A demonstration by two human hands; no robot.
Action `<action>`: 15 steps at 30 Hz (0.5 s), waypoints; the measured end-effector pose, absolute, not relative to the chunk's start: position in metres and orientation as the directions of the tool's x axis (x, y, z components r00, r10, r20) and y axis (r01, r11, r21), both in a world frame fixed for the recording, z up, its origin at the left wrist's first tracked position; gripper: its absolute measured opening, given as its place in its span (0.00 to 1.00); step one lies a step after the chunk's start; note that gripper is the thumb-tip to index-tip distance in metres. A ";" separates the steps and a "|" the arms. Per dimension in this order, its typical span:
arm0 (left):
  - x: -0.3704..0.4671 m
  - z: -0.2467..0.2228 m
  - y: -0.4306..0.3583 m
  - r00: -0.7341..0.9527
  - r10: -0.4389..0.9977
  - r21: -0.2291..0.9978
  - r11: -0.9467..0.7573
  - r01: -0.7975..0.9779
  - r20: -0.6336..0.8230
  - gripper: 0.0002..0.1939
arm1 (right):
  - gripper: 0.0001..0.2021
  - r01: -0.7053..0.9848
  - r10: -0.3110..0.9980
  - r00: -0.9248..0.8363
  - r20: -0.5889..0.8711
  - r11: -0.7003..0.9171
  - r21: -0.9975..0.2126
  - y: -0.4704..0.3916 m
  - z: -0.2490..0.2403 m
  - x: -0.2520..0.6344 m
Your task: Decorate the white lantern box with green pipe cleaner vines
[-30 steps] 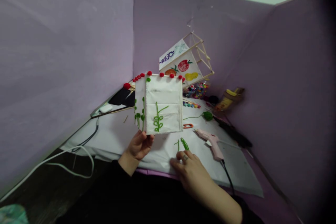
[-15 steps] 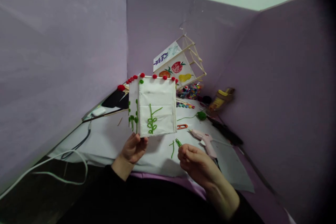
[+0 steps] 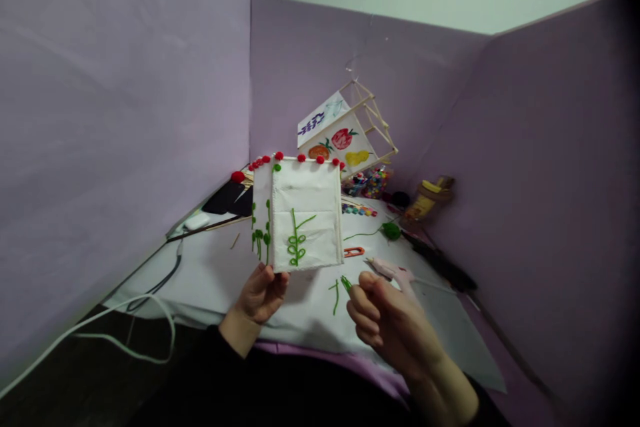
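My left hand (image 3: 263, 295) grips the lower left corner of a white fabric-covered box (image 3: 313, 190), holding it up above the table. Red pom-poms (image 3: 320, 160) line its top edge, and a green yarn sprig (image 3: 297, 243) with looped leaves is on the front panel. More green decoration shows on its left side. My right hand (image 3: 383, 313) is closed, with short green yarn pieces (image 3: 347, 283) poking out between thumb and fingers, apart from the box. Two loose green yarn strands (image 3: 335, 297) lie on the white tabletop beside it.
A pink glue gun (image 3: 395, 272) lies behind my right hand, near an orange cutter (image 3: 354, 252) and a green yarn ball (image 3: 391, 231). Behind hangs a stick-frame lantern (image 3: 345, 137) with painted fruit. Purple partitions (image 3: 310, 60) enclose the table; a white cable (image 3: 150, 357) loops at left.
The whole view has shifted, so everything sits slightly lower and further right. My right hand has turned somewhat, still pinching the green yarn. The left hand keeps its hold on the box.
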State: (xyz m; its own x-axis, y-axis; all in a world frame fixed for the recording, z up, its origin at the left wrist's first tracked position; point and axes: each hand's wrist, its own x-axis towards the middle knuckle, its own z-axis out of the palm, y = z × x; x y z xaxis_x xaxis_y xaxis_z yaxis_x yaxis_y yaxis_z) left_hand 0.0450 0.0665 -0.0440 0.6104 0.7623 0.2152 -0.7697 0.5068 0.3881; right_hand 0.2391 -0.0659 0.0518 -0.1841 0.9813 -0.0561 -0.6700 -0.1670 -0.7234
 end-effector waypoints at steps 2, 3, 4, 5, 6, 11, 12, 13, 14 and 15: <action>0.045 -0.044 0.066 0.610 0.761 0.389 0.505 -0.771 0.221 0.09 | 0.14 -0.631 0.975 -0.218 -0.039 -0.171 -0.757 -0.063 0.060 0.236; 0.045 -0.044 0.066 0.609 0.761 0.388 0.503 -0.772 0.224 0.09 | 0.15 -0.610 0.977 -0.215 -0.017 -0.148 -0.779 -0.061 0.064 0.234; 0.046 -0.044 0.066 0.607 0.762 0.387 0.501 -0.774 0.227 0.08 | 0.16 -0.586 0.980 -0.196 0.021 -0.100 -0.804 -0.059 0.068 0.232; 0.046 -0.044 0.065 0.605 0.762 0.386 0.500 -0.775 0.229 0.08 | 0.16 -0.557 0.983 -0.168 0.067 -0.039 -0.830 -0.057 0.071 0.230; 0.046 -0.044 0.065 0.605 0.762 0.385 0.499 -0.776 0.231 0.08 | 0.17 -0.525 0.984 -0.133 0.117 0.030 -0.850 -0.055 0.073 0.228; 0.046 -0.045 0.065 0.608 0.758 0.382 0.502 -0.776 0.238 0.08 | 0.15 -0.400 0.973 -0.016 0.232 0.206 -0.893 -0.048 0.073 0.226; 0.046 -0.045 0.065 0.609 0.756 0.380 0.503 -0.776 0.241 0.08 | 0.15 -0.389 0.974 -0.009 0.228 0.207 -0.898 -0.047 0.073 0.226; 0.046 -0.045 0.065 0.609 0.754 0.377 0.505 -0.776 0.246 0.08 | 0.15 -0.383 0.975 -0.004 0.220 0.202 -0.901 -0.045 0.073 0.227; 0.046 -0.045 0.065 0.609 0.752 0.374 0.505 -0.778 0.251 0.08 | 0.15 -0.378 0.977 0.006 0.212 0.198 -0.904 -0.043 0.073 0.227; 0.046 -0.046 0.065 0.608 0.751 0.370 0.505 -0.780 0.257 0.08 | 0.14 -0.368 0.979 0.019 0.205 0.197 -0.909 -0.041 0.075 0.228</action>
